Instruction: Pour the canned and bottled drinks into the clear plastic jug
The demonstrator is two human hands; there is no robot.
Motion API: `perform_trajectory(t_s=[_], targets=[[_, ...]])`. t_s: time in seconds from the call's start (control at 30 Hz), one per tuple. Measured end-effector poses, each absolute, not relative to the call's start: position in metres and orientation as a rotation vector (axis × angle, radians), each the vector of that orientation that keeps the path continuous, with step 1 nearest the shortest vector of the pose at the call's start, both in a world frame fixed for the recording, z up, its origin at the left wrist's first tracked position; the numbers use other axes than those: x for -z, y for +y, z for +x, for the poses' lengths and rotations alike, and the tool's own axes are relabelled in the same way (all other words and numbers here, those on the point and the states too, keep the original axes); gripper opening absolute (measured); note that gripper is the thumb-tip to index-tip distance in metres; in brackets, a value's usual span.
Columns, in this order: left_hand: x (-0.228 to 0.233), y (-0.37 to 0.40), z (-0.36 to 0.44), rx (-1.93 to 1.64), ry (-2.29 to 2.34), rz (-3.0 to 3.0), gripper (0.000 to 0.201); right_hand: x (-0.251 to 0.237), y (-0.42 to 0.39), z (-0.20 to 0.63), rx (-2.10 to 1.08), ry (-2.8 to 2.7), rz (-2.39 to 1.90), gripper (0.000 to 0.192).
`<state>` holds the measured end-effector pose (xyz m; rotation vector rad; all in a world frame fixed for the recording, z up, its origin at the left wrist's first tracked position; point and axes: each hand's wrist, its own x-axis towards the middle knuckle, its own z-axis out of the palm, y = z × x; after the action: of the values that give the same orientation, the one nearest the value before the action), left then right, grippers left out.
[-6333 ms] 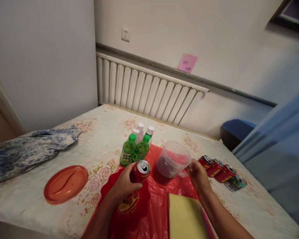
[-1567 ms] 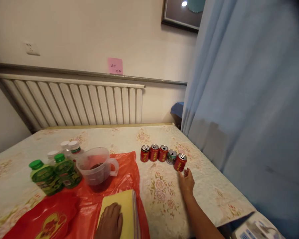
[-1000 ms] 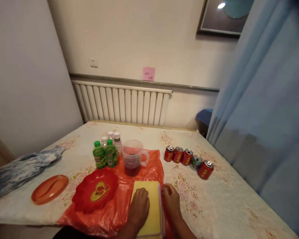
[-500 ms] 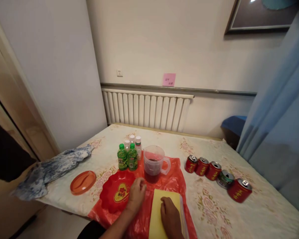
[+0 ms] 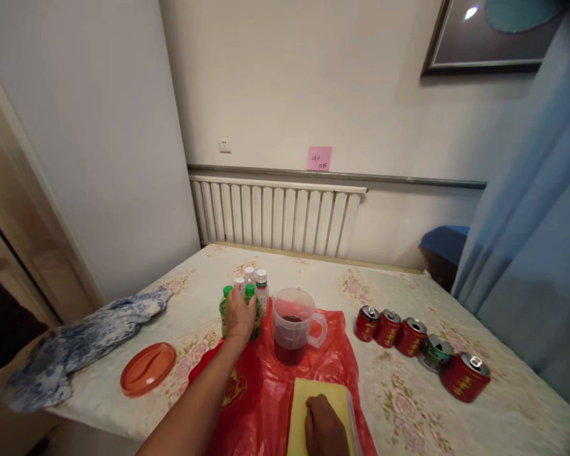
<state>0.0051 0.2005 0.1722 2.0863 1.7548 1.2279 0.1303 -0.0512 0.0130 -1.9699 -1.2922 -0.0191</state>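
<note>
My left hand (image 5: 240, 315) is reaching in at two small green bottles (image 5: 225, 311) with green caps, its thumb and fingers apart near the caps. It covers parts of both bottles, and I cannot make out a firm grip. Behind them stand several clear bottles (image 5: 261, 288) with white caps. My right hand (image 5: 327, 425) rests with curled fingers on a yellow pad (image 5: 308, 396). Between the hands and farther back, a clear measuring jug (image 5: 292, 326) holds dark liquid. A red scalloped tray (image 5: 247, 377) lies partly under my left forearm.
Red plastic sheeting (image 5: 335, 351) lies under the jug and pad. A row of several drink cans (image 5: 411, 337) stands on the right. On the left are an orange-red lid (image 5: 148, 369) and a blue-white cloth (image 5: 90, 335). A radiator (image 5: 280, 215) runs behind the table.
My left hand has moved forward and left, from above the red tray to the green bottles. My right hand stays on the yellow pad. The view has tilted slightly upward.
</note>
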Motion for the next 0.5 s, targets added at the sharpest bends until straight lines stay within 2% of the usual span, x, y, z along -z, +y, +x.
perform_trajectory(t_s=[0.1, 0.33, 0.5], targets=[[-0.189, 0.211, 0.012, -1.09, 1.796, 2.163, 0.043, -0.015, -0.051, 0.13, 0.036, -1.293, -1.983, 0.028], [-0.204, 0.223, 0.025, -0.773, 1.793, 2.334, 0.02, -0.019, -0.054, 0.13, 0.062, -1.283, -2.015, 0.029], [-0.209, 0.213, 0.025, -0.704, 1.787, 2.386, 0.019, -0.021, -0.055, 0.129, 0.076, -1.274, -2.027, 0.03]])
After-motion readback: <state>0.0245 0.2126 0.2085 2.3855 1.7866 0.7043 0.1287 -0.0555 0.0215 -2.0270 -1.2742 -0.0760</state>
